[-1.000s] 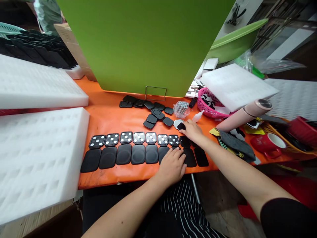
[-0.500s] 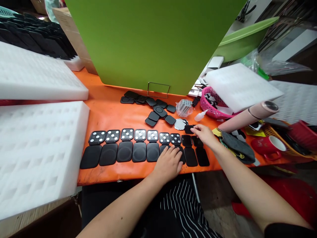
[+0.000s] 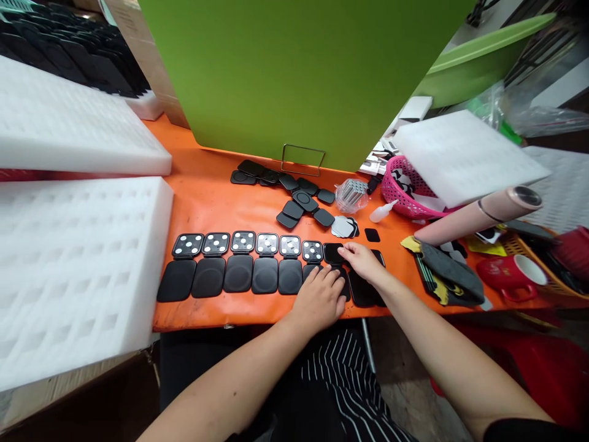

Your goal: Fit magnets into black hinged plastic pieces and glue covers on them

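A row of hinged black folding pads [image 3: 239, 273] lies along the table's near edge. Several upper halves show white dots, such as the dotted panel [image 3: 243, 241]. My left hand [image 3: 319, 298] rests with fingers spread on the lower halves right of the middle. In a pinch at its left edge, my right hand [image 3: 364, 261] holds a thin black square plate [image 3: 333, 253] against the upper half of the seventh pad. Another black square plate [image 3: 372, 235] lies behind the right hand, beside some silvery sheets [image 3: 344, 227]. The hand and forearm partly cover the rightmost pads.
An orange table [image 3: 207, 202] carries a heap of black pads [image 3: 299, 199], a bag of metal cylinders [image 3: 352, 195] and a small bottle [image 3: 381, 212]. White foam blocks [image 3: 83, 258] stand left. A pink basket [image 3: 400, 202], flask [image 3: 478, 215] and red mug [image 3: 508, 276] stand right.
My right hand has moved left and towards me, bringing a black square plate from beside the silvery sheets onto the seventh pad's dotted half. My left hand stays on the lower halves.
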